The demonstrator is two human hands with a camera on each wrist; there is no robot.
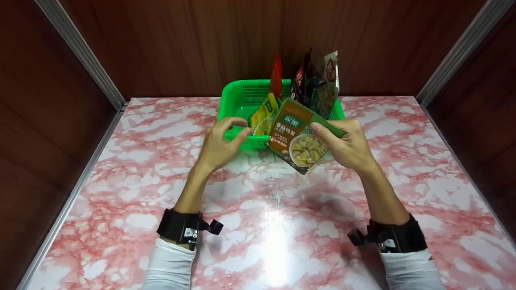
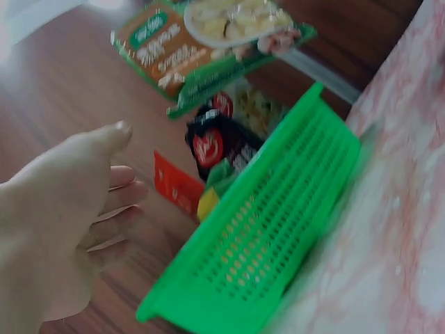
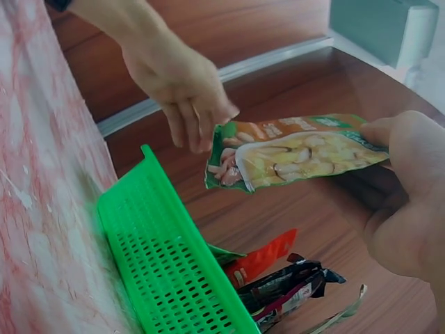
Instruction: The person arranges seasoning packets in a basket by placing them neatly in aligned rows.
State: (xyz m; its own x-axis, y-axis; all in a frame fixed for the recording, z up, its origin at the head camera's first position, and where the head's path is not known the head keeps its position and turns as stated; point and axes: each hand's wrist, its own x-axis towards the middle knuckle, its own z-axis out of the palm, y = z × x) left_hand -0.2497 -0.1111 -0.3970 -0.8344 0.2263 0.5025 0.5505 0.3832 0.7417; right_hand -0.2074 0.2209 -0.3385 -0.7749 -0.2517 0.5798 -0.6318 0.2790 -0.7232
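My right hand (image 1: 350, 145) pinches a brown and green soup packet (image 1: 300, 137) by its upper right corner, thumb on the printed face. It is held tilted in front of the green plastic basket (image 1: 231, 100). A darker green edge shows beneath it; whether that is a second packet I cannot tell. My left hand (image 1: 221, 143) hovers by the basket's front left side, fingers loosely bent, and holds nothing. In the left wrist view, the left hand (image 2: 66, 216) is apart from the packet (image 2: 201, 52). The right wrist view shows the packet (image 3: 299, 156) between both hands.
Inside the basket stand a yellow packet (image 1: 264, 114), a red packet (image 1: 276, 76), dark packets (image 1: 298, 82) and a partly clear bag (image 1: 328, 88). The basket is by the wooden back wall (image 1: 181, 44), on a pink marbled table (image 1: 133, 189). Side walls enclose the table.
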